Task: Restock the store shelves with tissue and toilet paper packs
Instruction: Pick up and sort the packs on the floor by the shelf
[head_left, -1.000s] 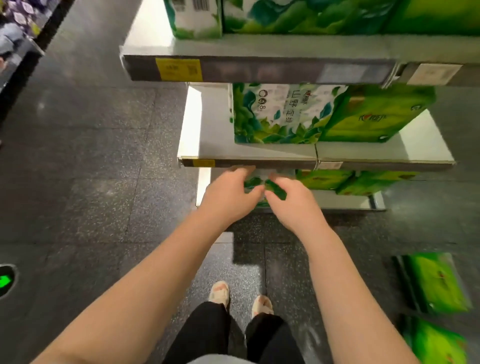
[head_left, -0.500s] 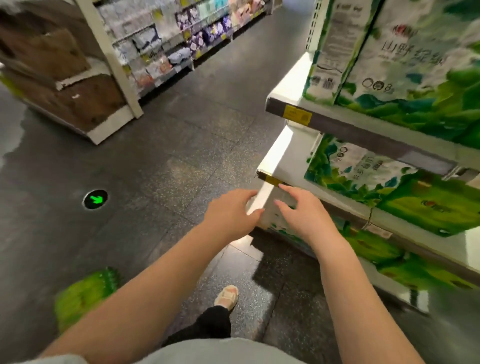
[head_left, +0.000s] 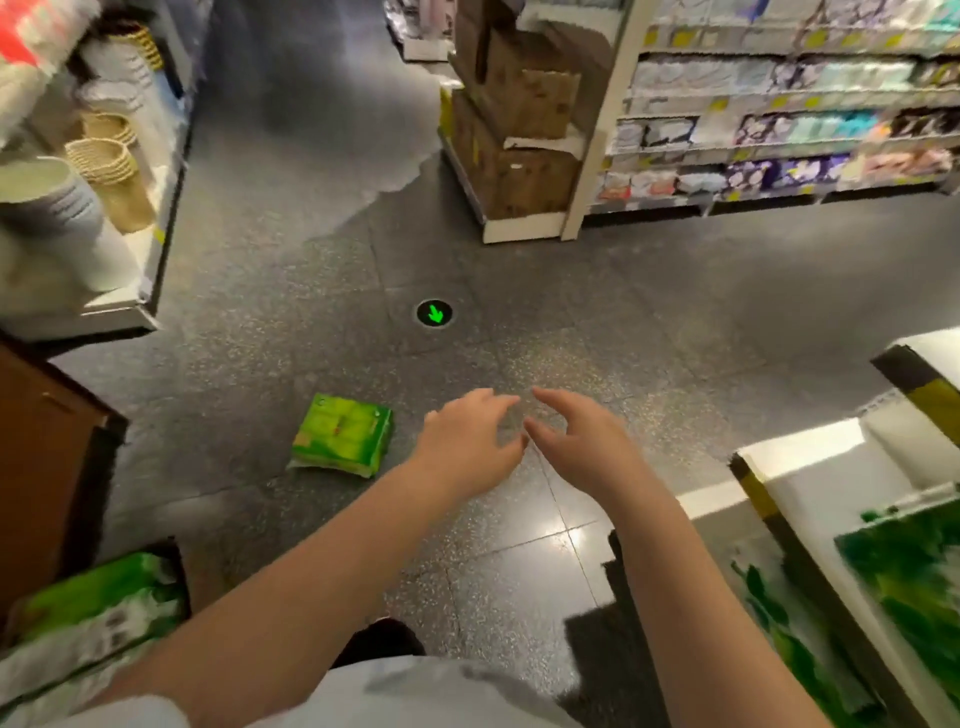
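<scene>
Both your hands are empty: left hand and right hand hang out in front over bare floor, fingers loosely spread and slightly curled, thumbs nearly meeting, gripping nothing. Looks like the between-packs step, with you facing away from the shelf at your right and toward the stock. Nearest target is the green tissue pack, lying flat on the floor just left of your left hand, apart from it. A second, bigger green-and-white pack sits at lower left, close to your left arm. Next move, I'd judge: swing left, drop down, take the floor pack by its two sides. Room is good, with open aisle ahead past the green arrow marker. Watch the brown cabinet edge at left and the shelf corner at right when you turn back. Packs already on that shelf are blurred; can't read the gaps.
</scene>
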